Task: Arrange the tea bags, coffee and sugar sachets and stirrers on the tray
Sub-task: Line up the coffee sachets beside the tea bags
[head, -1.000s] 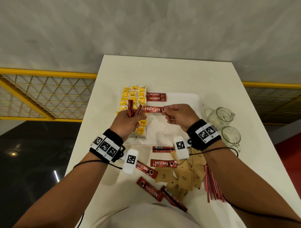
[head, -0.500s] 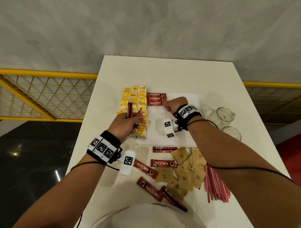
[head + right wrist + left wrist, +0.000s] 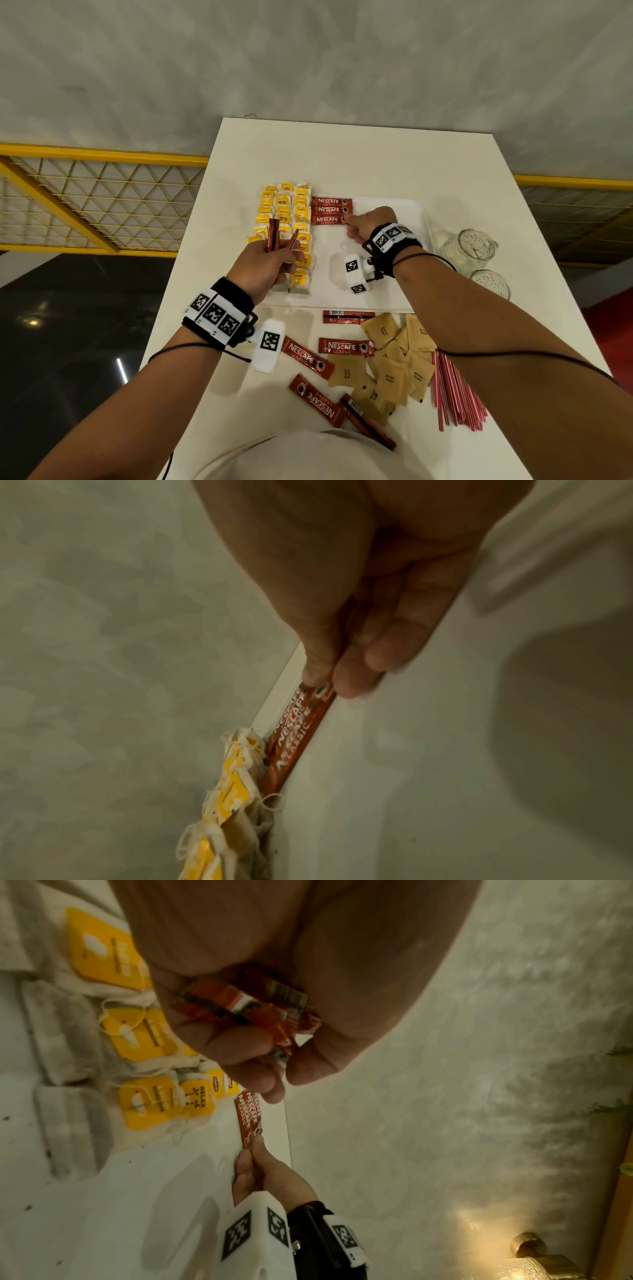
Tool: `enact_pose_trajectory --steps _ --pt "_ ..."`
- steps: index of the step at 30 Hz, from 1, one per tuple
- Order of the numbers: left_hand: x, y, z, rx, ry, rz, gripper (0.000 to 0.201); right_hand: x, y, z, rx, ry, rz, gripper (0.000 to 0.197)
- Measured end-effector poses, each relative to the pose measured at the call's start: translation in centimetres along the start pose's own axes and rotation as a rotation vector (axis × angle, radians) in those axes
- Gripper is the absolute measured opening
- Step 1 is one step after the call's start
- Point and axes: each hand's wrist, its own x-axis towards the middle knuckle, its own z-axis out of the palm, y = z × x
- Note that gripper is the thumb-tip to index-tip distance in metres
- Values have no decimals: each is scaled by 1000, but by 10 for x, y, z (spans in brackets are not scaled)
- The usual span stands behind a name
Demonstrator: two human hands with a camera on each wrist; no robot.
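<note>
A white tray (image 3: 323, 248) holds rows of yellow-tagged tea bags (image 3: 284, 219) on its left side. Beside them lie three red coffee sachets (image 3: 330, 209) stacked in a column. My right hand (image 3: 347, 222) pinches the right end of the nearest sachet (image 3: 294, 739), which lies flat on the tray. My left hand (image 3: 282, 257) hovers over the tea bags and grips a few more red coffee sachets (image 3: 246, 1007) upright. Tea bags (image 3: 137, 1031) lie under it.
Near me on the white table lie loose coffee sachets (image 3: 344, 346), a pile of brown sugar sachets (image 3: 390, 363) and a bundle of red stirrers (image 3: 455, 394). Two glass jars (image 3: 476, 248) stand right of the tray. Table edges drop off left and right.
My right hand took a coffee sachet from beside the left hand and carried it to the far part of the tray, laying it below the two there. The left hand barely moved.
</note>
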Motion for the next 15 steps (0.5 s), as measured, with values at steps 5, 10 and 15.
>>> enact_pose_trajectory --steps 5,10,15 --pt "0 1 -1 -12 -63 0 17 -4 1 -5 44 -10 16 37" --pt "-4 3 0 33 -184 14 22 -44 -9 -2 -63 -145 -223 34" --pt "-9 6 3 290 -193 120 19 -98 -14 0 3 -495 -292 47"
